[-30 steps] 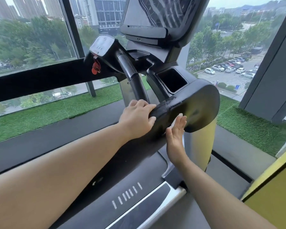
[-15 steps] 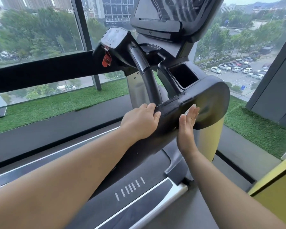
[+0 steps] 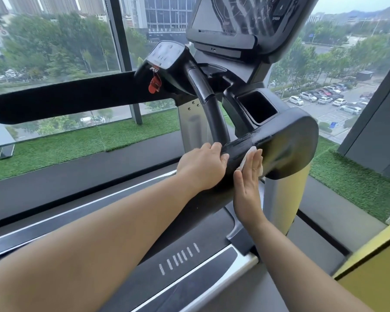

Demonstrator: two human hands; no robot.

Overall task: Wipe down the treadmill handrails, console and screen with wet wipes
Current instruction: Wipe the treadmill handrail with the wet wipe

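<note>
Up and to the left of both hands, a red plastic safety clip [image 3: 154,83] is seen hanging under a small grey control pad [image 3: 164,54], untouched. Next, the left hand [image 3: 203,167]: it is laid over the top of the thick black padded handrail [image 3: 286,140], fingers curled round it, so the rail is braced. Just to its right, a white wet wipe [image 3: 250,152] is pressed flat against the rail's near side by the right hand [image 3: 249,181], fingers straight and together, with only the wipe's edges peeping out. The stroke is best taken rightward, it is judged, over the rounded end, with even palm pressure and the wipe spread rather than bunched. Above the hands, streaks are seen on the dark glossy screen [image 3: 245,16]; their cause cannot be told.
</note>
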